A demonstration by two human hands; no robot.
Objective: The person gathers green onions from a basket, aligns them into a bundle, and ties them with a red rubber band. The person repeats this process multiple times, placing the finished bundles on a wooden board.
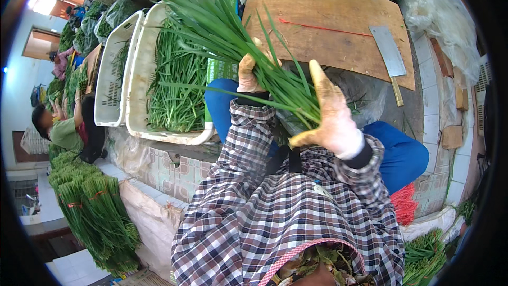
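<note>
My left hand (254,69), in a stained pale glove, is closed around a loose bunch of long green leaves that look like garlic chives (222,33). My right hand (331,115), gloved too, is spread with thumb and fingers apart at the bunch's lower end, its palm facing the stems. Past my hands lies a wooden board (317,4) bearing a red tie (325,28) and a cleaver (387,51) with its handle over the board's near edge. To the left, a white plastic crate (174,139) holds many loose chives.
A second white crate (115,121) stands further left. Tied green bundles (91,206) are piled at lower left, near a person in a green shirt (67,133). Red ties (405,204) lie beside my right knee. Clear plastic bags (440,20) and wooden blocks (451,137) are at right.
</note>
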